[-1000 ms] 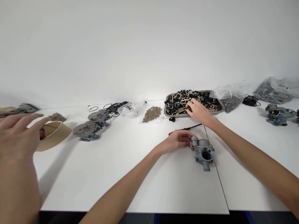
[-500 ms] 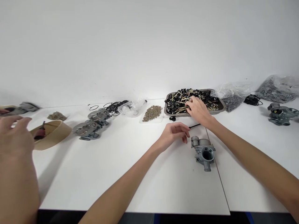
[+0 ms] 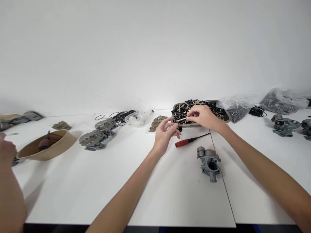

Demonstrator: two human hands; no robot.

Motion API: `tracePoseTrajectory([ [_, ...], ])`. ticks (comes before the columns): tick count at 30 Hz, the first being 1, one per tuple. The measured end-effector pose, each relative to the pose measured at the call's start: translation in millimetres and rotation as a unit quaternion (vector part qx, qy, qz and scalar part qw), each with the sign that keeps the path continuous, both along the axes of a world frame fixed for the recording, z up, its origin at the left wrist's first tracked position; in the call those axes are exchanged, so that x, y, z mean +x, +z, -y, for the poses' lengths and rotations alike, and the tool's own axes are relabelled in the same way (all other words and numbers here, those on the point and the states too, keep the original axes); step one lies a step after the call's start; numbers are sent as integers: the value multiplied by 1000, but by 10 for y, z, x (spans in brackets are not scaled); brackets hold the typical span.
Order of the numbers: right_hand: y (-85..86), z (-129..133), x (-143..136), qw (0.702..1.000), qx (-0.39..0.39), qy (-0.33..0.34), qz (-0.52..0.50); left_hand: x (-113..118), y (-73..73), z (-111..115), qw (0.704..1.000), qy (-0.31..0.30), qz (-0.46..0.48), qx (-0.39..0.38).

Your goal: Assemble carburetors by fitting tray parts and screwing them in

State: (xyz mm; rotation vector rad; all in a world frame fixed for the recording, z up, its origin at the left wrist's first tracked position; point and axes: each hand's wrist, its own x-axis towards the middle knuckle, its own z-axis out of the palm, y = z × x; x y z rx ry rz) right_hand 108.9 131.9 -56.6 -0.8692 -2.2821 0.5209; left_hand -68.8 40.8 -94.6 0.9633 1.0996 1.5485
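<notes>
My right hand (image 3: pixel 202 117) pinches a thin metal pin (image 3: pixel 182 119) over the front of a metal tray (image 3: pixel 228 117), which is heaped with black caps and brass-coloured pins. Close to the pin's left end is my left hand (image 3: pixel 165 134), its fingers apart; whether they touch the pin is unclear. A red-handled screwdriver (image 3: pixel 182 143) lies on the white table just right of my left hand. Nearer to me, a grey metal carburetor body (image 3: pixel 211 164) rests with its round bore facing up toward me.
Left on the table are a tan bowl (image 3: pixel 65 145) holding a screwdriver, more carburetors (image 3: pixel 93 137) and black tubing (image 3: pixel 122 117). Small brass parts (image 3: pixel 157 123) lie beside the tray. Plastic bags of grey parts (image 3: pixel 279 102) stand at right. Another person's hand (image 3: pixel 7 149) is at far left.
My left hand has moved left and up, uncovering the screwdriver. My right hand has lifted a pin from the tray toward my left hand. The other person's hand has shifted left.
</notes>
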Motion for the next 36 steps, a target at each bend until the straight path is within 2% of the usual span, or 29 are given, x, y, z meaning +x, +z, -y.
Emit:
tracePoseTrajectory([
  [3,-21,131,-91,996,-65,46,-30,-9,-5,-14,999,7,34,18],
  [7,-113,124,-117,995,-73,67,-11,-69,-17,-46,997,48,61,29],
  [13,-232,-149,-164,998,4,-43,55,-198,-50,-125,994,73,85,20],
  [17,-360,-244,-365,993,27,-74,85,-234,-100,-150,993,60,98,7],
  [20,-411,-249,-403,993,36,-79,78,-256,-119,-164,993,62,105,0],
  [24,-395,-126,-221,998,36,-38,47,-278,-98,-174,990,69,121,8],
  [29,-368,193,10,999,21,41,8,-231,-63,-147,990,58,125,25],
  [32,-397,316,30,997,27,63,-33,-176,-67,-123,992,43,118,26],
  [36,-438,328,-12,989,60,108,-85,-132,-79,-106,994,30,106,16],
])
